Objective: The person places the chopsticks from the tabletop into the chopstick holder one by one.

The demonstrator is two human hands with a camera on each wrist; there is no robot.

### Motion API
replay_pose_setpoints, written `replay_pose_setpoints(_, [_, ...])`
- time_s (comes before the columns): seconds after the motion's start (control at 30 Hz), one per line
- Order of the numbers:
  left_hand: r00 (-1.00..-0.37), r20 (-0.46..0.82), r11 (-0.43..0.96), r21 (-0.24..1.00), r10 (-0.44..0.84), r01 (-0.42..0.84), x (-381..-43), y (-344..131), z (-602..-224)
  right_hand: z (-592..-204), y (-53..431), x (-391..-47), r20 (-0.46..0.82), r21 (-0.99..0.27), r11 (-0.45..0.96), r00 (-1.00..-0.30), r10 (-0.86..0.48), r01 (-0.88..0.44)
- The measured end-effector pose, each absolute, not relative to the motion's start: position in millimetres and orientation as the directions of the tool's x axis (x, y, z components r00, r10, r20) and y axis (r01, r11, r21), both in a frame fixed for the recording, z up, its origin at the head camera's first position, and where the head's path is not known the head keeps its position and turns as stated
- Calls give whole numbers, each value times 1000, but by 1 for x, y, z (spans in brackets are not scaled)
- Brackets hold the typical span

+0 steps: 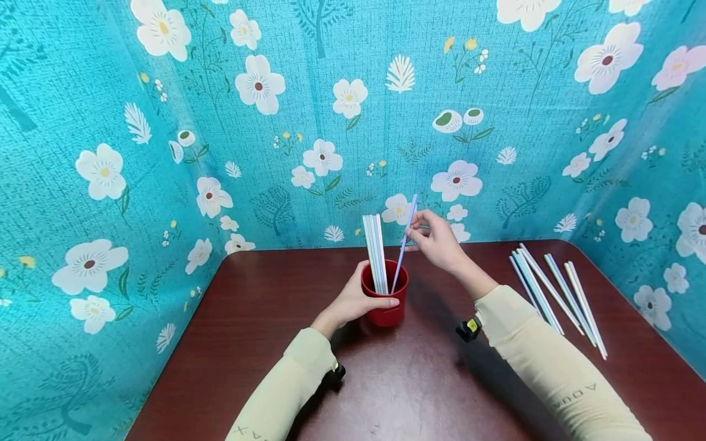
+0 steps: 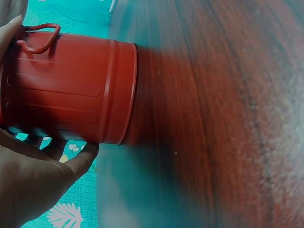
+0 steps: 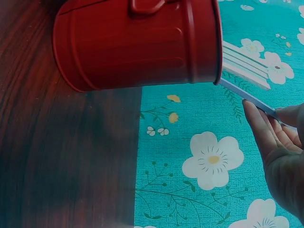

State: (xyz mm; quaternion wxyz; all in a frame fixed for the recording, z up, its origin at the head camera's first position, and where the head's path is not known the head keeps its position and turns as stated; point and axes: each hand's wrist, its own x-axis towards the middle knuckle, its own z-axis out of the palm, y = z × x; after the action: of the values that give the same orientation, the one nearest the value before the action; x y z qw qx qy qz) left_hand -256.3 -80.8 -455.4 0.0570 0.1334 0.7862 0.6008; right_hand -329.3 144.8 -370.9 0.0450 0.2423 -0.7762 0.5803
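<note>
A: Start at your left. Your left hand (image 1: 353, 298) is wrapped round the cup (image 1: 386, 316), the thumb lying across its near side just under the rim.

B: And that cup you grip is glossy and deep red, upright with its mouth facing up. In your left wrist view it shows raised panels on its wall, a band near the base and a small looped handle (image 2: 50, 42) of the same red.

A: Inside it you have a bundle of thin, straight sticks (image 1: 374, 251), white and pale blue, packed side by side. They lean slightly left and stand well above the rim.

B: Just right of those is your single stick (image 1: 400, 260), a stronger periwinkle blue, slim and even along its length. Its lower end is inside the mouth, and it slants up to the right, apart from the bundle.

A: Your right hand (image 1: 436, 239) pinches that one between thumb and fingers, above the rim.

B: Farther right, well apart from the cup, your loose sticks (image 1: 537, 288) lie on the dark reddish-brown table (image 1: 419, 392). They are white and pale blue too, fanned in slanting groups, some touching.
</note>
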Motion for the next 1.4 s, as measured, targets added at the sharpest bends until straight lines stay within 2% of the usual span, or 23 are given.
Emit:
replay_pose_setpoints(0.4, [-959, 62, 242, 961, 278, 132, -257, -81, -453, -383, 135, -328, 358, -858, 239, -862, -359, -455])
replay_pose_setpoints(0.8, [-955, 48, 224, 968, 292, 117, -255, -80, -453, -393, 129, -327, 292, -856, 301, -874, -388, -419])
replay_pose_setpoints(1.4, [-959, 38, 229, 968, 281, 106, -255, -82, -454, -400, 129, -327, 329, -804, 375, -871, -365, -462])
